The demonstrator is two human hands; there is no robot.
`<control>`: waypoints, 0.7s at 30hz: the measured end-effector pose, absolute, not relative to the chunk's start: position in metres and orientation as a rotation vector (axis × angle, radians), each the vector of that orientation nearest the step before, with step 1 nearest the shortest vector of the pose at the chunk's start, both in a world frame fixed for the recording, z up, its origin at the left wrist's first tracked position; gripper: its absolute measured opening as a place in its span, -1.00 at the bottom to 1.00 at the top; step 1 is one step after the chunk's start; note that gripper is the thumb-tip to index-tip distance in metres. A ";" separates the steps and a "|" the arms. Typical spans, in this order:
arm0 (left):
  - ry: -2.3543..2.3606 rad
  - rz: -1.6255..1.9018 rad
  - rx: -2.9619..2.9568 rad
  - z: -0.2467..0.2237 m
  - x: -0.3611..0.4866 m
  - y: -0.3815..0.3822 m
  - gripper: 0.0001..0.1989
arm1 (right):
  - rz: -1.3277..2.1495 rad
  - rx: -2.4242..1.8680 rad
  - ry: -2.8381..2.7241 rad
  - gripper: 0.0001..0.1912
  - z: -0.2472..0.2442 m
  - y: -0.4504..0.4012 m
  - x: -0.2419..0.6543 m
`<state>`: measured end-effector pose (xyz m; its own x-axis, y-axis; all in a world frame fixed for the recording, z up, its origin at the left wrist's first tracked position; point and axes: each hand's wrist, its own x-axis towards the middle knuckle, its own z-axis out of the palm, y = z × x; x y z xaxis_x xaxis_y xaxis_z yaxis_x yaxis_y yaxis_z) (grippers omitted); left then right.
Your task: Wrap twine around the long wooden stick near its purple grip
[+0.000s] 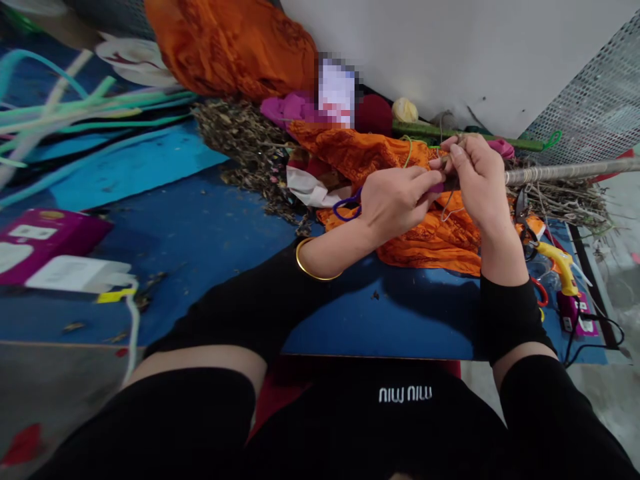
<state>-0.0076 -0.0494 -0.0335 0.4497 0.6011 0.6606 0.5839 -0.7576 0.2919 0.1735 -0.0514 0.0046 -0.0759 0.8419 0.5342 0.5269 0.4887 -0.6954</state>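
Observation:
My left hand (400, 200) has its fingers curled and pressed together at the near end of a string-wrapped stick (565, 172). Just to the right, my right hand (475, 173) pinches around the same end, where thin string (453, 207) hangs down. The stick runs off toward the right edge. Exactly what each set of fingertips grips is too small to make out. Orange patterned cloth (430, 243) lies crumpled beneath both hands. A purple cord loop (347, 205) shows beside my left wrist.
Dried plant bundles (250, 147) lie behind, near orange cloth (230, 50) and a yellow ball (405, 110). Pruning shears (523, 213) and a yellow glue gun (563, 267) are at right. Purple boxes (50, 240) and green tubes (100, 107) occupy the left of the blue table (200, 233).

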 end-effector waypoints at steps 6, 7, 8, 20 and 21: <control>1.049 1.188 2.702 -0.034 -0.010 -0.047 -0.69 | 0.519 -1.119 -1.652 -0.41 0.004 -0.051 0.167; 1.044 1.187 2.686 -0.032 -0.011 -0.046 -0.69 | 0.549 -1.108 -1.627 -0.41 0.005 -0.051 0.168; 1.045 1.189 2.665 -0.031 -0.013 -0.044 -0.69 | 0.584 -1.097 -1.596 -0.41 0.008 -0.052 0.169; 1.577 1.200 2.295 0.031 -0.077 -0.017 -0.67 | 0.490 -1.114 -1.132 -0.67 0.063 -0.086 0.259; 1.619 1.171 2.304 0.036 -0.083 -0.017 -0.67 | 0.424 -1.130 -1.093 -0.69 0.064 -0.086 0.268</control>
